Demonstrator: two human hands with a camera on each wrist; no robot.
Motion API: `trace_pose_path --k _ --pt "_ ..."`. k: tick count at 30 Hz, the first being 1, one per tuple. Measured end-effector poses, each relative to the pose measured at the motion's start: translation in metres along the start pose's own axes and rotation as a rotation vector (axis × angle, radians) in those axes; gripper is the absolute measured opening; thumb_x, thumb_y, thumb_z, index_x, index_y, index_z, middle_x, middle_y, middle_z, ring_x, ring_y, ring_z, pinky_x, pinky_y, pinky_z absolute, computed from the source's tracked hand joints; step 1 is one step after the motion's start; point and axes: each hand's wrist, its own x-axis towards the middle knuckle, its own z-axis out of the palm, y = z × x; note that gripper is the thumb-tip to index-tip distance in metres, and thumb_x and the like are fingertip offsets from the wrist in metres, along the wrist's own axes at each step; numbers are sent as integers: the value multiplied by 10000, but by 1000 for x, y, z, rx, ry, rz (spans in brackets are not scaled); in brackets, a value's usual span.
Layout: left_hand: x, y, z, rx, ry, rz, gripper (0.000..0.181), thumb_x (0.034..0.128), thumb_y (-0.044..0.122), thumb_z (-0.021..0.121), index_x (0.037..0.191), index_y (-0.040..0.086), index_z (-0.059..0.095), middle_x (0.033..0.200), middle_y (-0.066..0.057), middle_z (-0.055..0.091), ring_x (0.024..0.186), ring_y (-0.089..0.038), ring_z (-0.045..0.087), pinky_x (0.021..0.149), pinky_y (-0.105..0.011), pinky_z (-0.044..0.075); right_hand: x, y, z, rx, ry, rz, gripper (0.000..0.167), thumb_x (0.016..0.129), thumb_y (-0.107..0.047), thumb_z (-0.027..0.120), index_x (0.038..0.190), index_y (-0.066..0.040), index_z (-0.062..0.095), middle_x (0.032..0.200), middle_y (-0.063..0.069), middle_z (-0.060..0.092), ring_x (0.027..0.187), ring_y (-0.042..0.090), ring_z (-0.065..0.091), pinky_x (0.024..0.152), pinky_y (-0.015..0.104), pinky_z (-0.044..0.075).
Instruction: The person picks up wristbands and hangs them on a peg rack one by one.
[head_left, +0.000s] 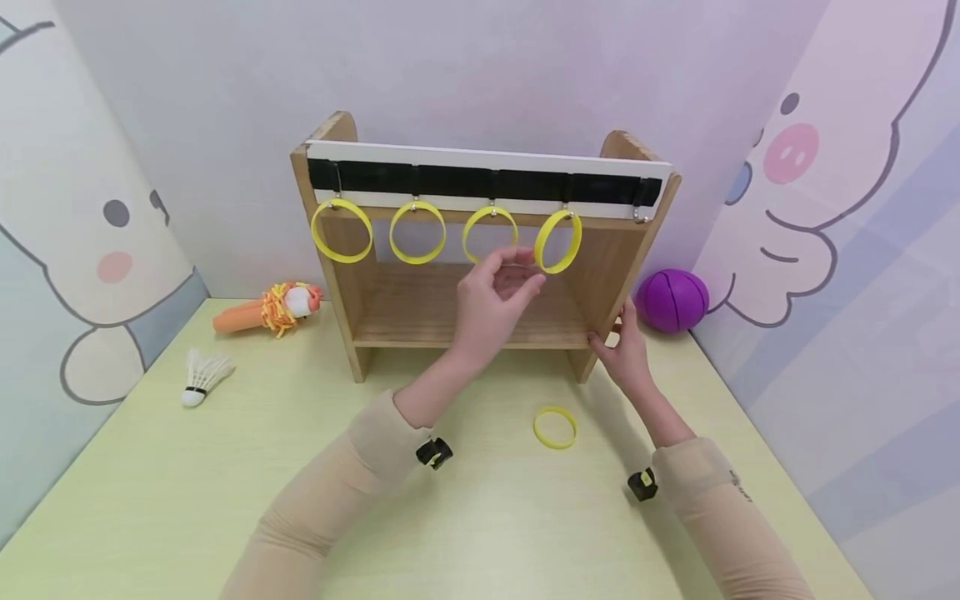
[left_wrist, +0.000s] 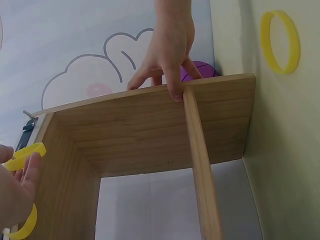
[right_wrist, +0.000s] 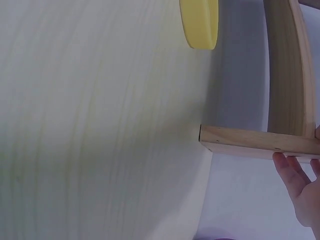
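Several yellow rings (head_left: 341,231) hang from hooks on the front of a small wooden shelf (head_left: 480,344). My left hand (head_left: 495,304) is at the rightmost hanging ring (head_left: 558,242); its fingertips touch or nearly touch the ring's left edge, and a gap shows between thumb and fingers. That ring is turned more sideways than the others. My right hand (head_left: 626,354) grips the shelf's right side panel (left_wrist: 135,135), thumb on the inner side and fingers outside. Another yellow ring (head_left: 555,427) lies flat on the table before the shelf. The hook (head_left: 641,212) at far right carries no ring.
A purple ball (head_left: 672,301) sits right of the shelf. To the left lie an orange toy with a yarn mane (head_left: 270,308) and a shuttlecock (head_left: 202,377). Patterned walls enclose the pale table (head_left: 480,533) at the back and both sides.
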Motion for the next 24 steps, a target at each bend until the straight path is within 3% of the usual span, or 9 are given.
trace_pose_path --k 7,14,24 --pt "-12 -7 -14 110 -97 92 266 831 95 719 1063 4 627 1000 -89 647 875 -140 642 739 -246 555 0 1 0 0 -3 -2 849 792 35 677 1468 -180 212 1291 267 461 922 446 583 764 575 498" --pt "-22 -17 -25 256 -250 125 272 815 56 725 1057 -26 631 991 -122 661 834 -160 629 723 -300 559 -1 2 0 -2 -11 4 867 795 37 675 1478 -192 194 1287 269 455 948 442 586 740 575 510" --pt "-43 -66 -35 411 -566 114 298 826 103 724 1095 5 641 1004 -97 667 905 -220 628 783 -305 542 0 2 0 13 -9 -2 858 794 44 671 1477 -174 200 1293 274 454 946 441 585 757 563 511"
